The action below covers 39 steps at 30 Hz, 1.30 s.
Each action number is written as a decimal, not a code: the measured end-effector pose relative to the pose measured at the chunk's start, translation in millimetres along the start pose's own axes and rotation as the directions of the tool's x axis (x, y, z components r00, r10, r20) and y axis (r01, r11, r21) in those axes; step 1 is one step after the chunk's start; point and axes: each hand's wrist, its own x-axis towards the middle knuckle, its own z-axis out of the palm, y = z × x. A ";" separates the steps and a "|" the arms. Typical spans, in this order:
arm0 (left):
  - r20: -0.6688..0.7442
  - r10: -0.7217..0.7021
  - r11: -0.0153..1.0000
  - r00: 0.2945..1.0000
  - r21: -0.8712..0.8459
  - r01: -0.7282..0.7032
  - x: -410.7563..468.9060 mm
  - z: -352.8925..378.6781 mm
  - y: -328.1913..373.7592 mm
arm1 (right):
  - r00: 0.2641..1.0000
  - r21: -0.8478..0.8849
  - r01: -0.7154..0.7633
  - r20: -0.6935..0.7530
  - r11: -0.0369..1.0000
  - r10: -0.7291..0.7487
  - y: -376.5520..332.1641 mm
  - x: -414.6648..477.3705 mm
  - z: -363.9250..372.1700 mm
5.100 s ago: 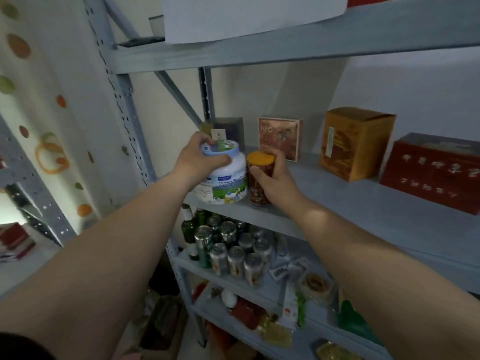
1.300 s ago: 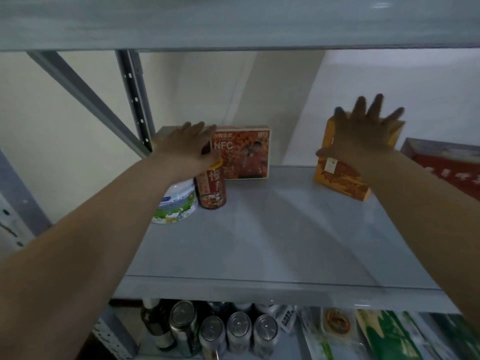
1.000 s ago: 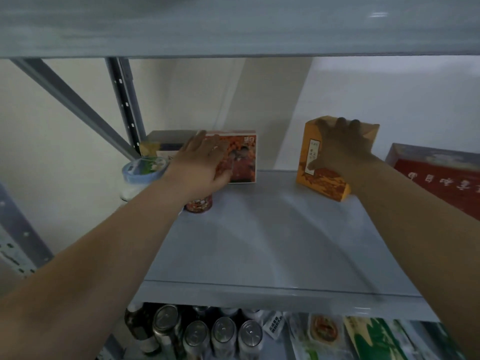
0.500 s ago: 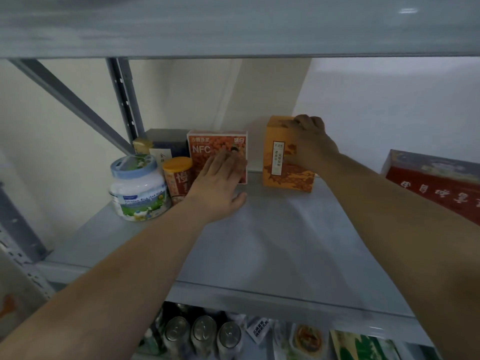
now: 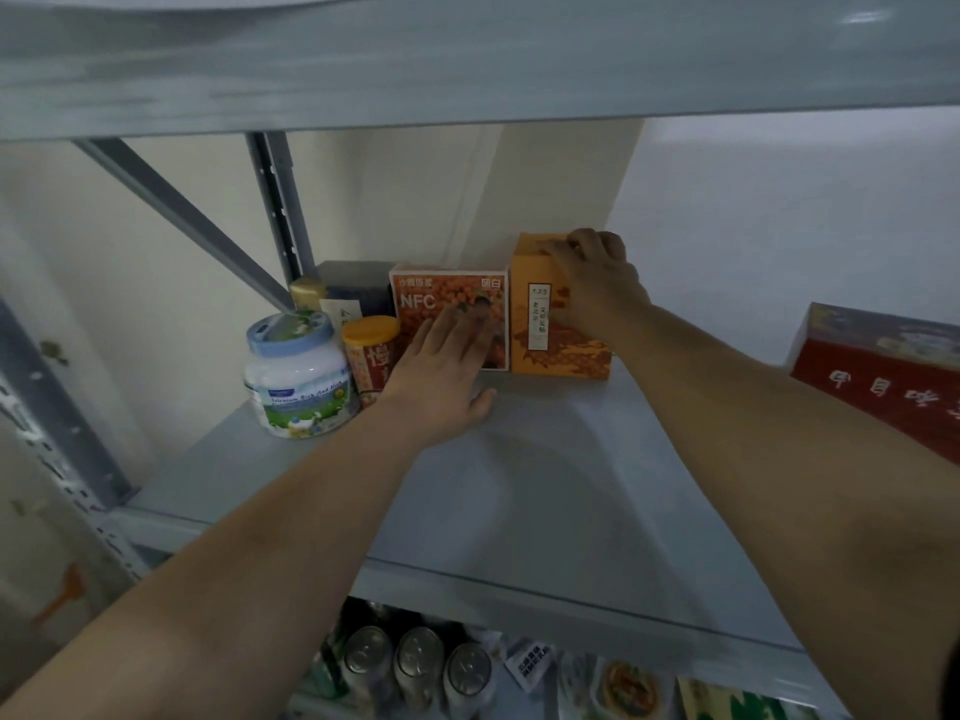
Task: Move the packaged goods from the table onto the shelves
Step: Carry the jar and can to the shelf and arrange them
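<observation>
On the grey shelf [image 5: 545, 485] a row stands at the back left. A white jar with a blue lid [image 5: 296, 376] is leftmost, then a red can with an orange lid [image 5: 370, 350], an orange NFC box [image 5: 441, 298] and a tall orange box [image 5: 540, 324]. My left hand [image 5: 441, 371] lies flat, fingers straight against the front of the NFC box. My right hand [image 5: 592, 288] grips the tall orange box at its top right, fingers curled over the top edge. The tall box stands right beside the NFC box.
A dark box [image 5: 358, 288] and a gold-capped item [image 5: 307, 292] stand behind the jar. A red box [image 5: 883, 376] lies at the right. The shelf above [image 5: 467, 59] hangs close overhead. Cans [image 5: 415, 667] and packets fill the shelf below. A steel post [image 5: 280, 205] stands at back left.
My right hand has slid the tall orange box left until it stands against the NFC box. My left hand left the jar and can and now rests against the NFC box.
</observation>
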 end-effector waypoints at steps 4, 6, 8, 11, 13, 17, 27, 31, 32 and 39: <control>-0.158 0.067 0.998 0.985 -0.007 -0.069 -15.2 -16.8 -12.4 | 0.997 -0.091 -0.052 -0.055 0.994 0.048 -18.1 -3.1 2.8; -0.319 0.060 0.998 0.946 -0.014 -0.068 -28.0 -26.0 -30.6 | 0.982 -0.026 0.044 -0.182 0.999 -0.048 -48.9 -9.2 6.2; -0.468 -0.006 0.999 0.884 -0.039 -0.014 -45.1 -33.6 -60.6 | 0.959 0.137 0.211 -0.223 0.968 -0.177 -89.8 -15.5 16.3; -0.484 -0.227 0.974 0.845 -0.088 0.211 -75.8 -29.8 -118.9 | 0.971 0.405 0.231 -0.036 0.885 -0.237 -145.5 -22.8 42.0; -0.309 -0.428 0.903 0.849 -0.186 0.388 -95.4 -21.7 -142.8 | 0.974 0.470 0.131 0.102 0.873 -0.201 -169.6 -24.9 56.8; 0.086 -0.544 0.644 0.835 -0.595 0.481 -109.4 -9.9 -151.9 | 0.988 0.569 0.008 0.124 0.822 -0.095 -193.8 -28.8 76.3; -0.008 -0.423 0.539 0.906 -0.806 0.245 -105.4 30.9 -179.0 | 0.965 0.646 -0.136 -0.083 0.751 0.247 -218.2 -40.9 109.7; 0.012 -0.421 0.475 0.907 -0.849 0.231 -102.7 52.9 -192.7 | 0.944 0.606 -0.206 -0.084 0.768 0.319 -220.7 -42.0 109.6; 0.016 -0.413 0.467 0.911 -0.855 0.227 -100.3 57.4 -196.4 | 0.938 0.597 -0.232 -0.071 0.767 0.339 -221.2 -41.9 109.5; -0.005 -0.391 0.505 0.920 -0.837 0.211 -96.5 64.7 -196.1 | 0.931 0.544 -0.275 -0.056 0.793 0.361 -225.3 -48.3 107.2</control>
